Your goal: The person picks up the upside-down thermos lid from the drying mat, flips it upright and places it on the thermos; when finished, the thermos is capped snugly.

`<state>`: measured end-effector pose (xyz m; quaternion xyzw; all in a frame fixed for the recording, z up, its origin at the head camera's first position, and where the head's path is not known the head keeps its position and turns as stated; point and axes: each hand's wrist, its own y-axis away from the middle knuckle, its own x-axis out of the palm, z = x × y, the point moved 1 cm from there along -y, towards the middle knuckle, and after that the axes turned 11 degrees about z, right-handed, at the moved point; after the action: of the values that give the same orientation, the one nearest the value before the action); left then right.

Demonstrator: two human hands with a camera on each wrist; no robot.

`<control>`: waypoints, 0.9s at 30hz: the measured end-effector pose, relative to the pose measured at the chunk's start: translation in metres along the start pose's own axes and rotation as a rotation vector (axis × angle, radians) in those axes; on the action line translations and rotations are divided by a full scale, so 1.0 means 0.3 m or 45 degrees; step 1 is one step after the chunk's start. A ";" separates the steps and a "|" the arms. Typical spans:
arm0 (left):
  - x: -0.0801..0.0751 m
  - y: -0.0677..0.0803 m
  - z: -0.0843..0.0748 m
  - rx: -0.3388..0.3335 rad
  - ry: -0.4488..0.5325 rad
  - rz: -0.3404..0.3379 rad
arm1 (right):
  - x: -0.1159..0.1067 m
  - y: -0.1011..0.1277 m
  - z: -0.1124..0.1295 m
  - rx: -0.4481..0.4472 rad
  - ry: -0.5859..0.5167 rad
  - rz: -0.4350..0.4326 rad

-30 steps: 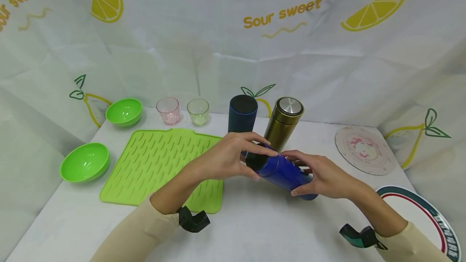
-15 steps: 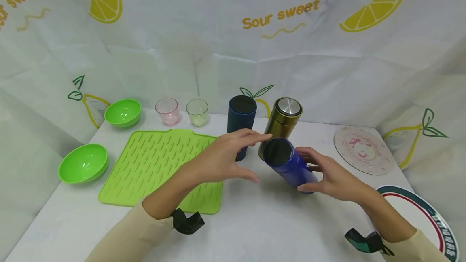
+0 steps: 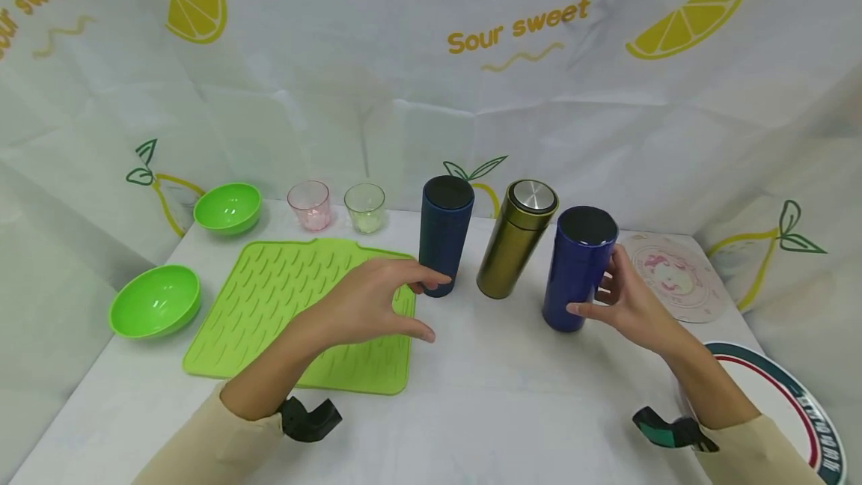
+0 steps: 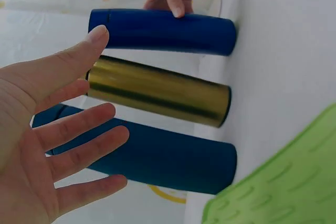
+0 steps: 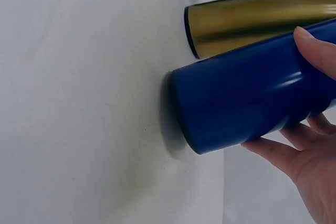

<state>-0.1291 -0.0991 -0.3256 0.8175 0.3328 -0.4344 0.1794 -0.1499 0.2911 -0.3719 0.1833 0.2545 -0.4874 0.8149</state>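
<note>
- Blue flask [image 3: 578, 268], upright on the table [image 3: 471, 410] near its back edge, rightmost in a row of three; one second ago it lay tilted in both hands nearer the middle, and half a second ago it was leaning, mouth toward the camera.
- Right hand [image 3: 629, 302] holds the blue flask low on its side, thumb in front and fingers curled behind; the right-wrist view shows the base set on the table.
- Left hand [image 3: 373, 302] has let go since the earlier frames: it hovers over the near right corner of the green drying mat [image 3: 296, 305], fingers spread and relaxed, holding nothing.
- Gold flask [image 3: 517, 239] with steel lid and dark navy flask [image 3: 444, 234] stand upright to the left of the blue one, unmoved; the three stand just beside one another without touching.
- Pink glass [image 3: 310, 205] and clear glass [image 3: 365, 208] stand at the back edge, two green bowls [image 3: 227, 208] at the left, unchanged.
- Round patterned plate [image 3: 680, 279] lies right of the blue flask; a rimmed plate [image 3: 801, 410] sits at the near right corner.
</note>
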 end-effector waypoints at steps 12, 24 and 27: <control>0.041 0.093 0.106 -0.211 0.067 0.061 | -0.042 -0.078 -0.066 -0.128 -0.183 -0.109; 0.054 0.119 0.143 -0.268 0.093 0.054 | -0.039 -0.075 -0.092 -0.169 -0.252 -0.182; 0.060 0.122 0.149 -0.265 0.084 0.018 | -0.038 -0.060 -0.095 -0.104 -0.205 -0.192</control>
<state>-0.1227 -0.1444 -0.3655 0.8107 0.3762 -0.3689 0.2553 -0.1770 0.3065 -0.3891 0.0903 0.2209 -0.5498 0.8005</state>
